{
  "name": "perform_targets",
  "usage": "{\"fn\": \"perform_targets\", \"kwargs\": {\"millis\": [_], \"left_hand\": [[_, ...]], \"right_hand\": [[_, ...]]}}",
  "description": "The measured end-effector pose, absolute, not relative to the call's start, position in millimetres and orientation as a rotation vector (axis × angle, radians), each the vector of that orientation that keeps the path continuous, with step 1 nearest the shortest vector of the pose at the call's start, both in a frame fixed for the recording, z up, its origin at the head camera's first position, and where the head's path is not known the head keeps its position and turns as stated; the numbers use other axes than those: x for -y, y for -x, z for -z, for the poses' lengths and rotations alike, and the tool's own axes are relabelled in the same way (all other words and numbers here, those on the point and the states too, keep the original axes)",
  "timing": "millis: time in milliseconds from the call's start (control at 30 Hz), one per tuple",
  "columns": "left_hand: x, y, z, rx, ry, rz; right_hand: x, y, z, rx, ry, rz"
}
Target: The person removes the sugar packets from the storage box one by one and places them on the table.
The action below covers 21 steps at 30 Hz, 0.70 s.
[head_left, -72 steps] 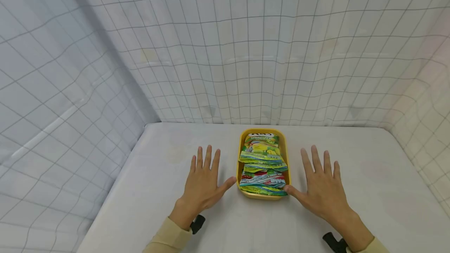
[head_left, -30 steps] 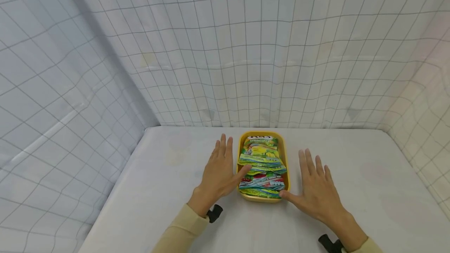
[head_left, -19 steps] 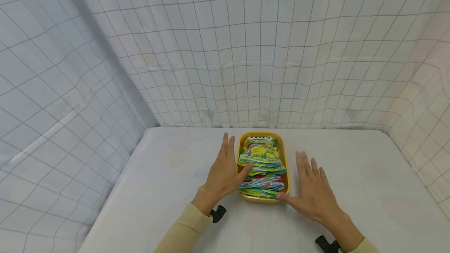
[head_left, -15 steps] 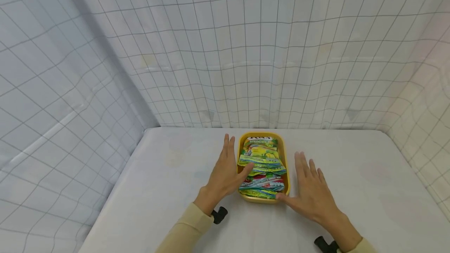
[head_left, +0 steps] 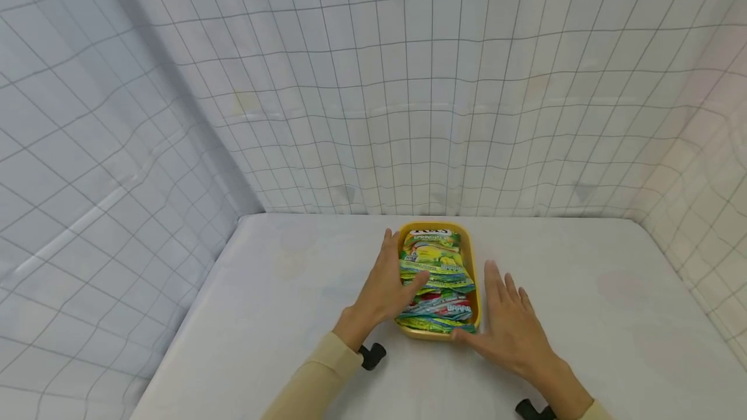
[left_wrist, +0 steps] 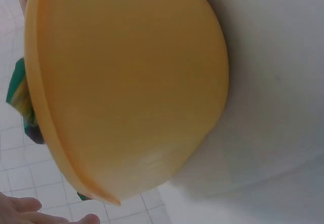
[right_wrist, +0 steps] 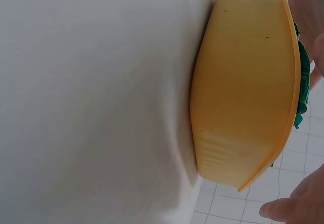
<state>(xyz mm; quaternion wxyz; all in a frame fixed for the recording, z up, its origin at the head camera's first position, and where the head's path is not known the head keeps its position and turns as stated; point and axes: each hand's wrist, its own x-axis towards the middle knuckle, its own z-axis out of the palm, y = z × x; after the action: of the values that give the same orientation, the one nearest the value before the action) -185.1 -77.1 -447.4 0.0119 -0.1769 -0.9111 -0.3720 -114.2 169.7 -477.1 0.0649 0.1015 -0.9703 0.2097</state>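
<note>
Snugly both hands [head_left: 385, 290] [head_left: 513, 336] against yellow tray [head_left: 474, 264] edges, table [head_left: 583, 316] around.

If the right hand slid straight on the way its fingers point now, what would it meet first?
Likely nothing near: the right hand points along the white table beside the yellow tray, toward the grid curtain; depth is unclear.

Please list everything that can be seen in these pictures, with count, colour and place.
tray: one, yellow, oblong, on the table near its middle.
packets: a pile, count unclear, mostly green and yellow with some red and blue, inside the tray.
table: one, white, under the tray.
netting: white cloth with a dark grid, behind and at both sides of the table.
sleeves: two, beige, at the bottom edge.
left hand: one, at the tray's left side, thumb on the packets.
right hand: one, flat by the tray's right near corner.
</note>
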Motion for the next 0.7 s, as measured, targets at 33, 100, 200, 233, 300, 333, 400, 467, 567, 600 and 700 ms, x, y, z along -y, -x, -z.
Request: {"fn": "perform_targets", "kwargs": {"millis": [33,100,200,233,300,333,400,467,567,600,700], "left_hand": [[75.9,186.3,447.6,2.837,0.562,1.173],[74.0,188.6,448.1,2.823,0.584,1.195],[72.8,190.5,449.3,2.799,0.600,1.231],[72.5,190.9,449.9,2.793,0.600,1.245],[72.2,191.6,451.0,2.772,0.612,1.268],[71.9,192.2,451.4,2.763,0.622,1.278],[70.9,193.3,451.8,2.742,0.646,1.293],[69.9,195.2,452.3,2.725,0.677,1.297],[68.1,196.9,452.7,2.732,0.691,1.306],[67.5,197.4,452.8,2.735,0.693,1.308],[65.5,198.0,452.7,2.750,0.686,1.320]], "right_hand": [[-169.0,114.0,477.0,2.934,-0.302,-0.629],[-167.5,114.2,477.1,2.945,-0.295,-0.624],[-165.6,114.2,477.7,2.957,-0.291,-0.620],[-165.2,114.4,478.0,2.959,-0.290,-0.619],[-164.6,114.6,478.9,2.962,-0.290,-0.626],[-164.4,114.7,479.3,2.963,-0.289,-0.625],[-164.0,115.0,480.0,2.960,-0.290,-0.623],[-163.6,115.0,480.6,2.954,-0.297,-0.634],[-162.5,114.4,481.4,2.943,-0.318,-0.638],[-162.0,114.2,481.7,2.939,-0.325,-0.640],[-160.9,113.7,483.1,2.935,-0.341,-0.632]]}}
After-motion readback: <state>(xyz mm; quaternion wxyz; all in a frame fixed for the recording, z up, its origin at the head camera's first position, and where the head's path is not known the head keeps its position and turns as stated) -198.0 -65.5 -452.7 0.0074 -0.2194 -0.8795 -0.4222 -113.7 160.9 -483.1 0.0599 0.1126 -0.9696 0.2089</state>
